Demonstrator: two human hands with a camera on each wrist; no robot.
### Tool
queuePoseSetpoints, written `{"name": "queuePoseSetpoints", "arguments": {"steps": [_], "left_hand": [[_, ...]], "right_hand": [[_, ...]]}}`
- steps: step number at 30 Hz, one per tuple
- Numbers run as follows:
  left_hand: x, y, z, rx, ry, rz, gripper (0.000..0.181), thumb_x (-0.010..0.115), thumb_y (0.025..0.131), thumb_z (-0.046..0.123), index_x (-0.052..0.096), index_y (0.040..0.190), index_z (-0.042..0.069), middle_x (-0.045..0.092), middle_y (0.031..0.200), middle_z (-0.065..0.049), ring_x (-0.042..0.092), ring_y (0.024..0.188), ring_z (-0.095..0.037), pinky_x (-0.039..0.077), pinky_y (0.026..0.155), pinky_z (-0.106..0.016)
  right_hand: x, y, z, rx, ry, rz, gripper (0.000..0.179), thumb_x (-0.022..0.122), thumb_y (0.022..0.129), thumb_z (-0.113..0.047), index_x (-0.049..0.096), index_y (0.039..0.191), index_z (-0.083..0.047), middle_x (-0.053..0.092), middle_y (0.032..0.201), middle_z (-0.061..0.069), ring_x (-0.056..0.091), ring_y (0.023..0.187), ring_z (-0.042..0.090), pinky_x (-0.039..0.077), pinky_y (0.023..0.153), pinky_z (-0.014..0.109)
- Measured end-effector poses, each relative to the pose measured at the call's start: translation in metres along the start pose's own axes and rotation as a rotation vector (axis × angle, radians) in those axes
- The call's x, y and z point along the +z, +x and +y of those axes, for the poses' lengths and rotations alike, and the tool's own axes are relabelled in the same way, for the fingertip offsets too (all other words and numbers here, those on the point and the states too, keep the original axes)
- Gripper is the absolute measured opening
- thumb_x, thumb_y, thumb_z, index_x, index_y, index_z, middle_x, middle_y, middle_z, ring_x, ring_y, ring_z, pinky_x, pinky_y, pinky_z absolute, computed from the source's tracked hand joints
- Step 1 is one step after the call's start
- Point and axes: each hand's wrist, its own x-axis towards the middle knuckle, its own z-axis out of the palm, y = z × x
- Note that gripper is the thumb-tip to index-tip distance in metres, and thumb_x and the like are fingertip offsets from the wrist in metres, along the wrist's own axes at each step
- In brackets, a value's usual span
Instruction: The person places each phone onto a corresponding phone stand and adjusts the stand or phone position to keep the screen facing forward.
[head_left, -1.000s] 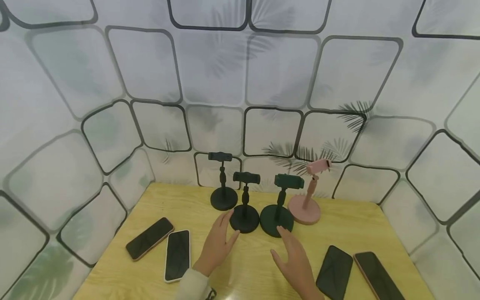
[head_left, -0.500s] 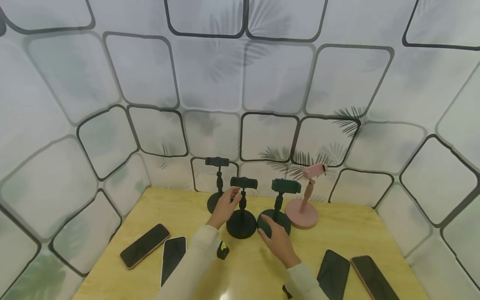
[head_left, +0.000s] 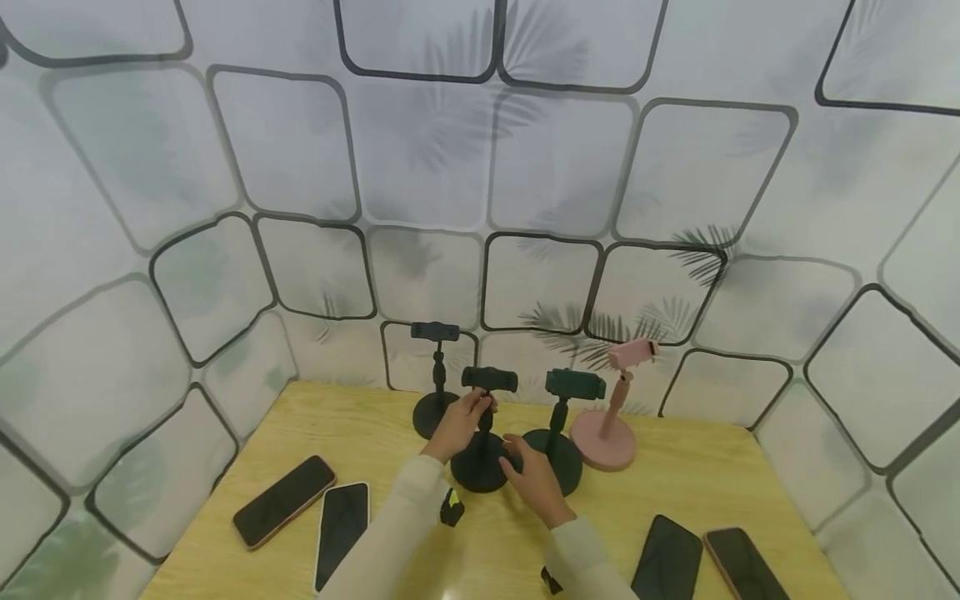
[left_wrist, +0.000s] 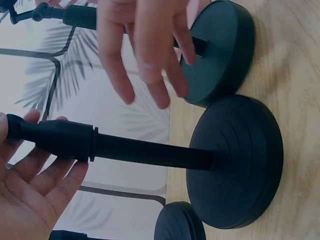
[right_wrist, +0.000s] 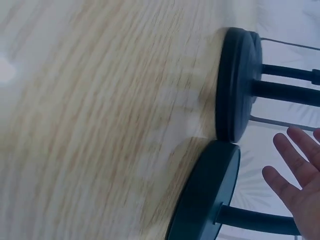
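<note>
My left hand (head_left: 459, 427) grips the upper stem of the front black phone stand (head_left: 480, 473); in the left wrist view its fingers (left_wrist: 65, 187) curl behind the knuckle joint of the stem. The stand's round base rests on the table. Between this stand and the dark green phone stand (head_left: 575, 384) is my right hand (head_left: 536, 481), fingers spread and holding nothing. It partly hides the green base in the head view. In the right wrist view the right hand (right_wrist: 300, 177) is beside the green stem, and the black base (right_wrist: 234, 85) sits against the green base (right_wrist: 205, 195).
Another black phone stand (head_left: 435, 332) is behind on the left, and a pink one (head_left: 604, 442) at the back right. Two phones lie at left, one dark (head_left: 283, 502) and one white-edged (head_left: 341, 533). Two more phones (head_left: 667, 560) lie at right. A patterned curtain (head_left: 420, 150) encloses the table.
My left hand has moved up and forward from the table's front and taken hold of the front black phone stand's stem. My right hand has shifted left, toward that stand.
</note>
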Motion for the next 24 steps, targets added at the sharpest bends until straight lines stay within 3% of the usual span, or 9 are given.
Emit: {"name": "queuePoseSetpoints", "arguments": {"steps": [7,16,21,24], "left_hand": [[0.003,-0.023,0.003,0.036,-0.006,-0.028,0.033,0.036,0.101,0.032,0.061,0.102,0.010,0.065,0.101,-0.006,0.061,0.091,-0.023,0.045,0.077,-0.029],[0.015,-0.071,0.010,0.038,0.018,-0.029,0.039,0.036,0.098,0.042,0.064,0.100,0.015,0.068,0.100,-0.001,0.063,0.095,-0.017,0.050,0.079,-0.029],[0.024,-0.094,0.013,0.062,0.050,-0.032,0.042,0.035,0.098,0.043,0.067,0.101,0.015,0.069,0.103,0.001,0.065,0.100,-0.017,0.052,0.083,-0.030],[0.028,-0.103,0.013,0.104,0.077,-0.029,0.041,0.036,0.099,0.041,0.067,0.105,0.015,0.070,0.104,0.000,0.065,0.099,-0.016,0.054,0.080,-0.028]], "right_hand": [[-0.017,-0.019,-0.013,-0.031,0.005,0.089,0.041,0.061,0.091,-0.020,0.052,0.130,-0.010,0.066,0.119,0.010,0.063,0.107,0.026,0.049,0.089,0.046],[-0.051,-0.047,-0.049,-0.224,-0.008,0.254,0.051,0.070,0.082,-0.008,0.052,0.129,-0.015,0.068,0.112,0.006,0.064,0.105,0.021,0.050,0.087,0.045],[-0.074,-0.060,-0.068,-0.305,-0.012,0.230,0.074,0.077,0.075,-0.007,0.042,0.138,-0.021,0.063,0.123,0.001,0.059,0.112,0.017,0.049,0.090,0.041],[-0.084,-0.064,-0.076,-0.385,-0.013,0.192,0.082,0.080,0.072,-0.008,0.038,0.142,-0.019,0.059,0.129,0.001,0.056,0.116,0.014,0.047,0.095,0.029]]}}
